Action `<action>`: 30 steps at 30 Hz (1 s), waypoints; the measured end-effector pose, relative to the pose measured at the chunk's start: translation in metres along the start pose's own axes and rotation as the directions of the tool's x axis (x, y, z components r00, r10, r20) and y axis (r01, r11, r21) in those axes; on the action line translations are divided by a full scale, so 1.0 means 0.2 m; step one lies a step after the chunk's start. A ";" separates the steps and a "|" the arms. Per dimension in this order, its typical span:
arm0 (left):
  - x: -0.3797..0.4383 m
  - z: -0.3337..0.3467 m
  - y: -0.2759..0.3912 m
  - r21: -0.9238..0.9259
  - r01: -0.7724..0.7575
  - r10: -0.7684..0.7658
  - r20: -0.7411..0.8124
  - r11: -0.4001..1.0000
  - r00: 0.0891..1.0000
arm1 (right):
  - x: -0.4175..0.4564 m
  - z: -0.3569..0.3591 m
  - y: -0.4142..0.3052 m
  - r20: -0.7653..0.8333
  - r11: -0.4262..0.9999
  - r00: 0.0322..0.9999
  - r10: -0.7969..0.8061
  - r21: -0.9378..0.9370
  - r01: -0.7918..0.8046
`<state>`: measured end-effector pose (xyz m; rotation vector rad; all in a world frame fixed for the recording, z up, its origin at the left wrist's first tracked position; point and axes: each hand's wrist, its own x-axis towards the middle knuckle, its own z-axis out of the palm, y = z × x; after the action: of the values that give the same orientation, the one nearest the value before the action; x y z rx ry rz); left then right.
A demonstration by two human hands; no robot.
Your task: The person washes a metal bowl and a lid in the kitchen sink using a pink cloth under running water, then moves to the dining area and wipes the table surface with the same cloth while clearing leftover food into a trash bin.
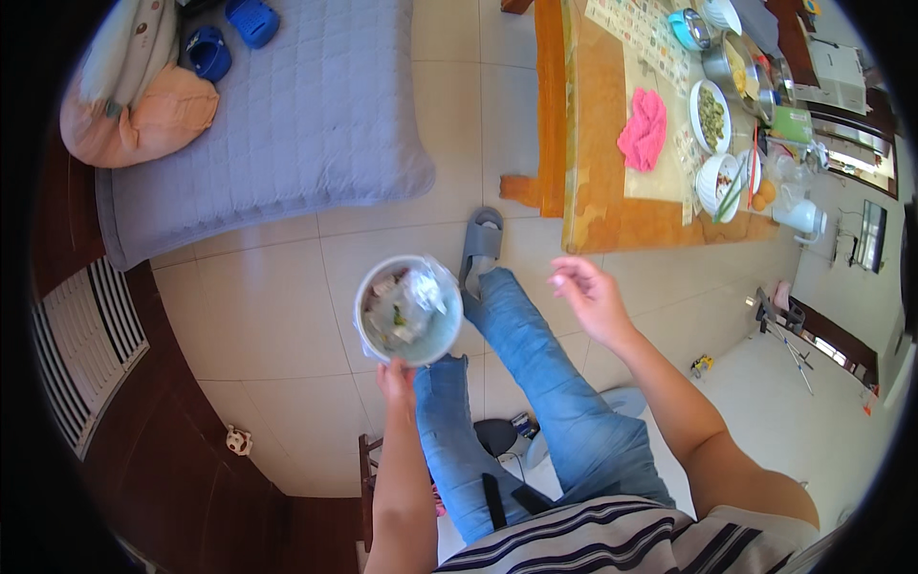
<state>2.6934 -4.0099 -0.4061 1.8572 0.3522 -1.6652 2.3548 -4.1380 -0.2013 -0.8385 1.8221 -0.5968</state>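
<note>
My left hand grips the near rim of a round bin lined with a clear plastic bag. Crumpled clear plastic and food scraps lie inside it. The bin is held over the tiled floor, beside my left knee. My right hand is in the air near the corner of a wooden table, fingers loosely curled and apart, with nothing visible in it. On that table lie a pink cloth, an oval dish of green food and a white bowl with green chopsticks across it.
A seat with a grey quilted cover stands at upper left, with blue clogs and a plush toy on it. Steel bowls and a white jug are at the table's far side. A tripod stands at right.
</note>
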 end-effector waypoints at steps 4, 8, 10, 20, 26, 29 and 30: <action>-0.33 0.11 0.03 -0.020 0.134 -0.133 0.063 0.991 0.989 | 0.26 -0.26 -0.13 -0.257 0.988 0.954 -0.157 -0.036 0.153; -0.56 0.38 0.09 -0.017 0.149 -0.146 0.099 0.989 0.984 | 0.53 -0.55 -0.27 -0.343 0.923 0.894 -0.287 -0.349 0.162; -0.62 0.56 0.16 -0.049 0.121 -0.110 0.177 0.991 0.978 | 0.63 -0.67 -0.32 -0.318 0.888 0.912 -0.258 -0.451 0.094; -0.28 1.45 0.56 -0.160 0.097 -0.026 0.397 0.982 0.918 | 0.98 -0.74 -0.28 -0.272 0.689 0.887 -0.374 -0.722 0.069; 0.07 2.09 0.91 -0.119 0.117 -0.057 0.419 0.986 0.906 | 1.04 -0.73 -0.25 -0.427 0.815 0.864 -0.266 -0.579 -0.035; 0.32 2.37 1.06 -0.105 0.082 -0.024 0.469 0.991 0.883 | 1.09 -0.73 -0.23 -0.503 0.848 0.812 -0.296 -0.529 -0.019; 0.43 2.45 1.09 -0.096 0.065 -0.011 0.477 0.993 0.879 | 1.12 -0.73 -0.23 -0.492 0.763 0.762 -0.422 -0.646 0.005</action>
<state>2.4398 -4.4895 -0.4417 1.3057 0.2636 -2.0153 2.1746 -4.3359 -0.2437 -1.4515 2.6214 -0.4472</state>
